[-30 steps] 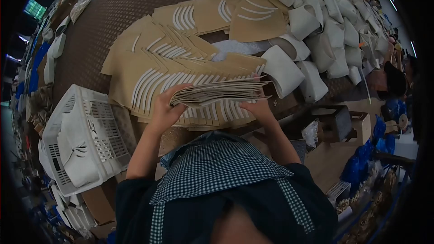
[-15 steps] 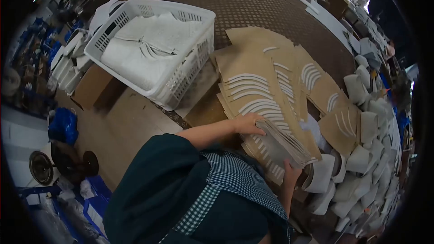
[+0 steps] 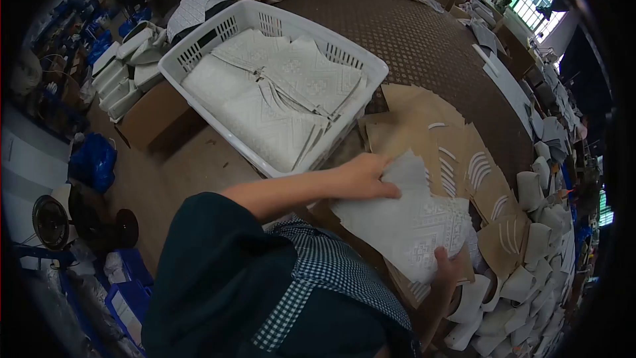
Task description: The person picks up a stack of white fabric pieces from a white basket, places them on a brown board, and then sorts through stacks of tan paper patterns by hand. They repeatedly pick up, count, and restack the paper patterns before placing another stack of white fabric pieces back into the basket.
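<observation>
Off to my left there's a white basket (image 3: 377,70), then my left hand (image 3: 363,176) clamped on some white patterned material (image 3: 414,225), right hand (image 3: 450,268) gripping its other end above brown sheets (image 3: 474,140), curved white pieces (image 3: 530,189) to the right.

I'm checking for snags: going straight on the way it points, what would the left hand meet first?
Beyond the white patterned material it holds, the left hand would probably meet the brown sheets first, though they may lie below its path.
</observation>
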`<move>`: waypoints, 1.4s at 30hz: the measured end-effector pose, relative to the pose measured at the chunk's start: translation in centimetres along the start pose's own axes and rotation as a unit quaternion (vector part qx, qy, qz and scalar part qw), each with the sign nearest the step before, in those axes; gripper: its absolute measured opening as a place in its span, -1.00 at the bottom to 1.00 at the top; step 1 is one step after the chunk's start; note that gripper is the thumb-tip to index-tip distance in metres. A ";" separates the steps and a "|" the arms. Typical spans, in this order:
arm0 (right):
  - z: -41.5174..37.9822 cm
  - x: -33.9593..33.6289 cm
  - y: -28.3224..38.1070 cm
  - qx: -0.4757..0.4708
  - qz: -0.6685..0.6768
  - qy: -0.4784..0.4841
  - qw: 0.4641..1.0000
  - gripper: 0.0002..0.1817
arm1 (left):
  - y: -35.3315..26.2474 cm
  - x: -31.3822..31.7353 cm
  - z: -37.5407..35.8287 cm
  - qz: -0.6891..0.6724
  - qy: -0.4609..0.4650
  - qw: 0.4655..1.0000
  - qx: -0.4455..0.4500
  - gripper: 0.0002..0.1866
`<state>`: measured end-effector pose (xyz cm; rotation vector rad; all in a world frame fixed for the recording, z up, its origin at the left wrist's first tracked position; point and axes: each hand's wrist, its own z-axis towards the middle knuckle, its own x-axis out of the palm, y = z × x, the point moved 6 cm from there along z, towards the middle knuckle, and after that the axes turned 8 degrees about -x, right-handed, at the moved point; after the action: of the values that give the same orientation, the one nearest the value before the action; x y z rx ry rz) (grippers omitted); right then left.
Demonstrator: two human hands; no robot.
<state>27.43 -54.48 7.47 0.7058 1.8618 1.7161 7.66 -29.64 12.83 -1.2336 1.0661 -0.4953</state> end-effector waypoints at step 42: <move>-0.3 13.3 -10.6 -0.049 -0.269 -0.137 0.952 -0.60 | 12.8 -22.6 15.1 0.423 -0.087 0.900 0.060 -0.45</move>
<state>17.00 -46.43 -3.33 0.3302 1.5753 1.2737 7.28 0.16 9.08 -0.5898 1.2720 0.2204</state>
